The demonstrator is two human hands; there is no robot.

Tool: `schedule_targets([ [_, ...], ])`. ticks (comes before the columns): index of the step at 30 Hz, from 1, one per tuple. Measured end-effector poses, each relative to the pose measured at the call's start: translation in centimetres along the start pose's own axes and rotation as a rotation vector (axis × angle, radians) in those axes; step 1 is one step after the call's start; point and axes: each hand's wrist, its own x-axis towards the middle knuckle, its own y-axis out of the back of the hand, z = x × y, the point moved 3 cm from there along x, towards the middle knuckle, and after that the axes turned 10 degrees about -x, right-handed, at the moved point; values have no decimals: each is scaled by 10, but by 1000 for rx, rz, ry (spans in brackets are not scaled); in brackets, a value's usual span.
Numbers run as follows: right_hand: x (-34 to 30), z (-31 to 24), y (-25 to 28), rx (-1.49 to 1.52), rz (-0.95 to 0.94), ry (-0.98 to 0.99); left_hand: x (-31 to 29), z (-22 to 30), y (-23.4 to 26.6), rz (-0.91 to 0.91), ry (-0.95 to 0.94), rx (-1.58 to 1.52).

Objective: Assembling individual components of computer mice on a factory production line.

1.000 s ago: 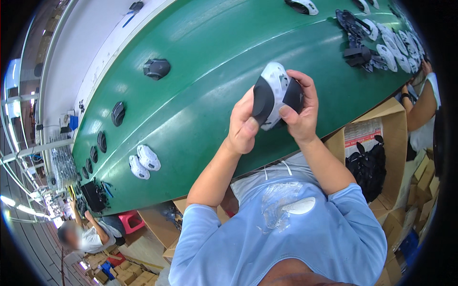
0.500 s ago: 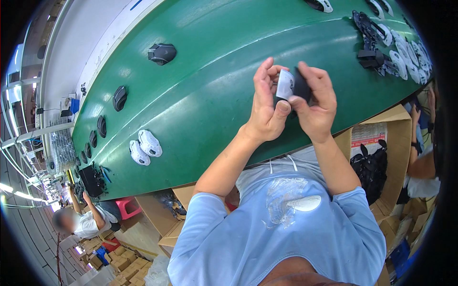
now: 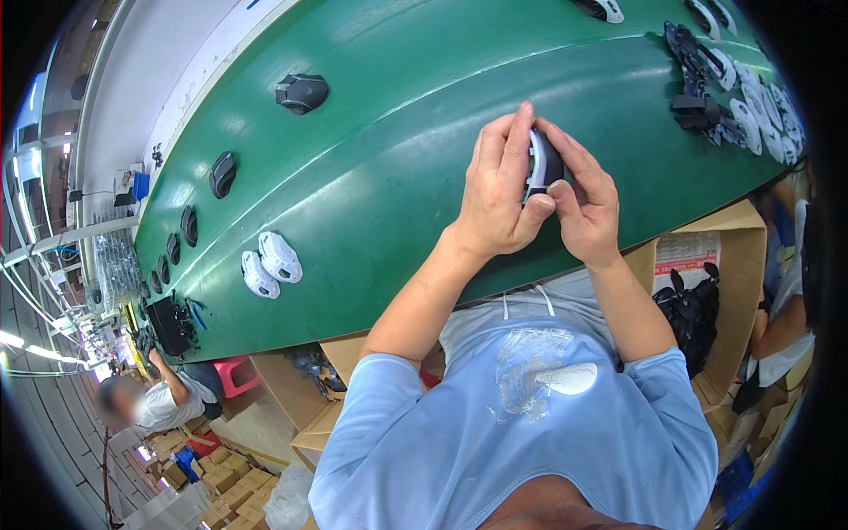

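Observation:
Over the green work surface (image 3: 380, 230), a computer mouse (image 3: 547, 164) with a white side and a black side is pressed between my two palms. My left hand (image 3: 502, 181) covers the white side, its fingers straight and together. Around the black side curls my right hand (image 3: 589, 201), its thumb at the near end beside the left thumb. The mouse stands on edge, and much of it is hidden by my fingers. To the left of my forearm lie two white mouse shells (image 3: 280, 257), side by side.
Several black mice (image 3: 302, 94) sit in a line along the far left. Heaped at the far right are white shells (image 3: 767, 115) and black parts (image 3: 698, 110). A cardboard box (image 3: 740, 265) with black pieces (image 3: 692, 309) stands below the edge. Another person (image 3: 172, 402) works at the left.
My hands have closed together around the mouse, and it has turned so its white and black halves face my opposite palms. The person at the left has shifted their arms slightly.

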Motion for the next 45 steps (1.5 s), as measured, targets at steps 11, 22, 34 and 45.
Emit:
schedule_targets([
  [11,8,14,-4,-129,36,-31,0,-24,-6,395,546,-1138],
  [22,-5,25,-29,521,-40,-386,5,-22,-1,448,559,-1449],
  [34,-6,20,-29,288,79,-316,17,-12,11,720,414,-1278],
  [45,-7,12,-33,386,27,-308,6,-8,14,404,387,-1066],
])
